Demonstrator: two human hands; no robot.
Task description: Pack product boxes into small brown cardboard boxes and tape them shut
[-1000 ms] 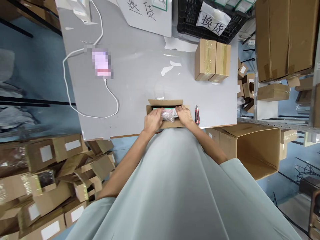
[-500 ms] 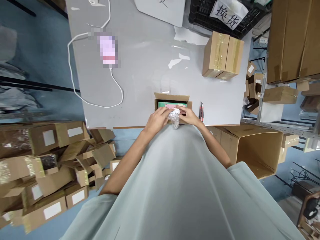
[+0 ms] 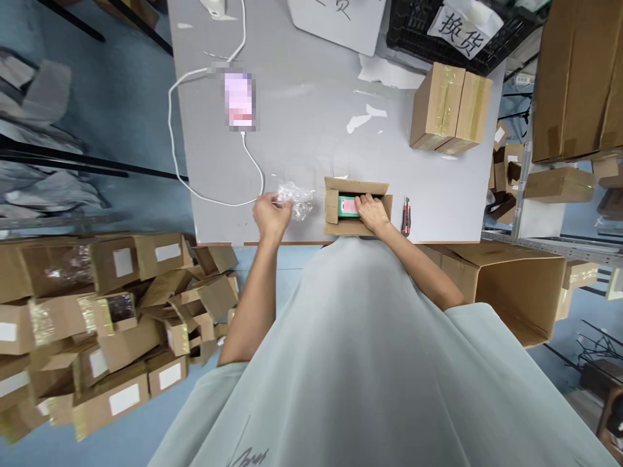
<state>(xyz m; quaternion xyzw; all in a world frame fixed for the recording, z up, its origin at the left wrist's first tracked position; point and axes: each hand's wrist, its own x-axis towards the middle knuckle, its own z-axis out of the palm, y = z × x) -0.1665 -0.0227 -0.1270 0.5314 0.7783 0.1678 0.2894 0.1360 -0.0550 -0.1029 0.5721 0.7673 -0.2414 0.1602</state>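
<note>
An opened small cardboard box (image 3: 332, 206) stands at the table's front edge with its flaps up. Inside lies a green box with a pink top (image 3: 347, 206). My right hand (image 3: 372, 213) reaches into the carton, its fingers bent over the right end of the green box; the fingertips are partly hidden. To the left, my left hand (image 3: 272, 215) pinches the edge of a crumpled piece of clear bubble wrap (image 3: 298, 200), which rests on the table.
Right of the carton lies a red and black box cutter (image 3: 405, 216). Two taped cartons (image 3: 450, 107) and a black crate (image 3: 467, 48) stand farther back. A phone (image 3: 239, 100) with a white cable (image 3: 171, 130) lies at left. Many cartons (image 3: 117, 337) are piled on the floor.
My left hand has moved left, bringing the bubble wrap out from over the carton and onto the table. My right hand has gone down into the carton onto the green box.
</note>
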